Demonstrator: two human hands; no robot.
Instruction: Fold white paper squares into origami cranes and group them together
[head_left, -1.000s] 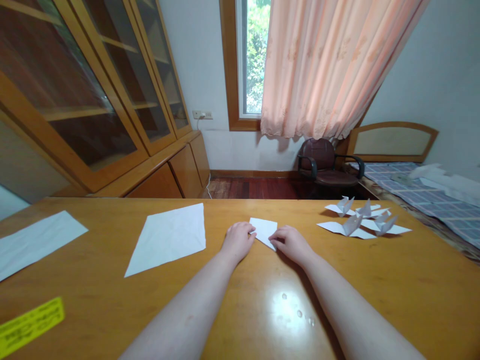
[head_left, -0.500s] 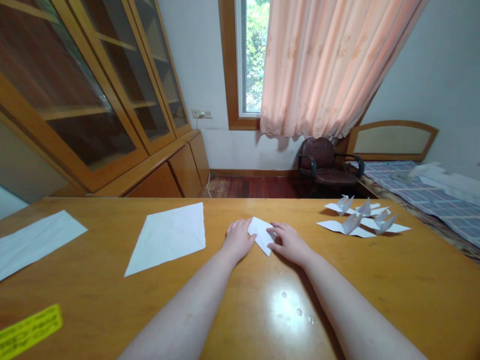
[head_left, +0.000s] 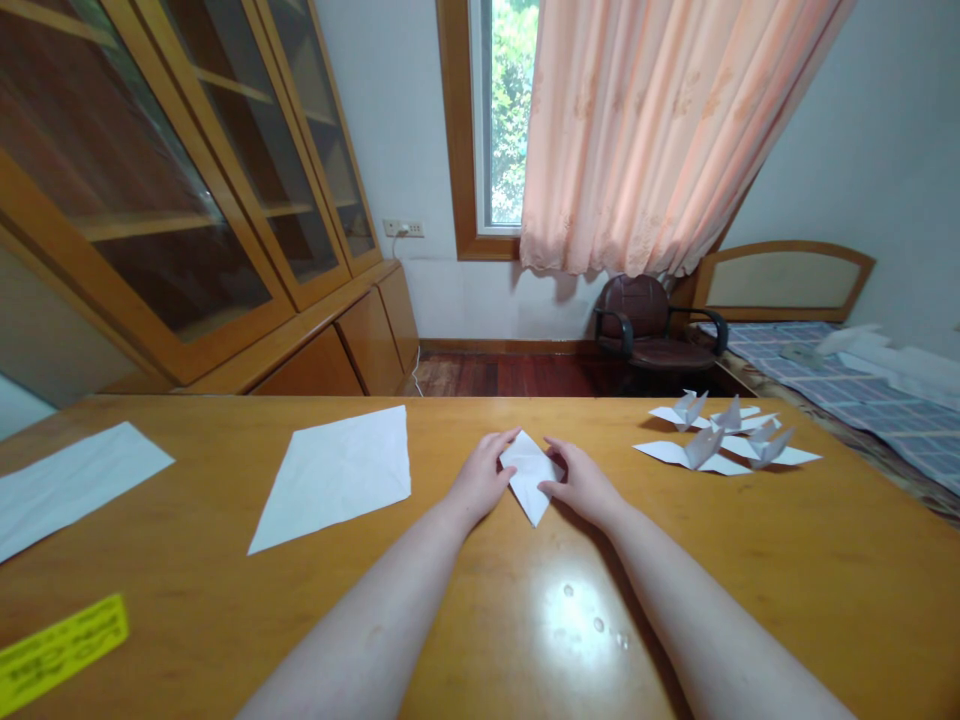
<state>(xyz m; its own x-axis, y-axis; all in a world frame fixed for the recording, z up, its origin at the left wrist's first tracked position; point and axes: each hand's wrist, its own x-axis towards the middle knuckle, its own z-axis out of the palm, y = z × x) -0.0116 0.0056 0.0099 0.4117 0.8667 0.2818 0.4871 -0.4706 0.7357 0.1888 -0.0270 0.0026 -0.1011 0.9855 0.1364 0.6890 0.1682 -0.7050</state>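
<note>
Between my hands, a small folded piece of white paper shows a diamond shape, one point toward me, at the middle of the table. My left hand grips its left corner, thumb on top and fingers at the far left edge. At the right corner, my right hand pinches the paper with thumb and curled fingers. The undersides of the fingers are hidden. Several folded paper cranes with raised wings stand together to the right of my right hand.
Left of my hands lies a flat white paper sheet. Another white sheet is at the far left of the wooden table. A yellow label shows at lower left. Beyond the table are a glass-door cabinet and a chair.
The folded paper now shows a wider, fuller diamond, turned and shifted slightly toward me. My fingers have moved to its side corners, with the right hand more curled. The sheets and cranes stay put.
</note>
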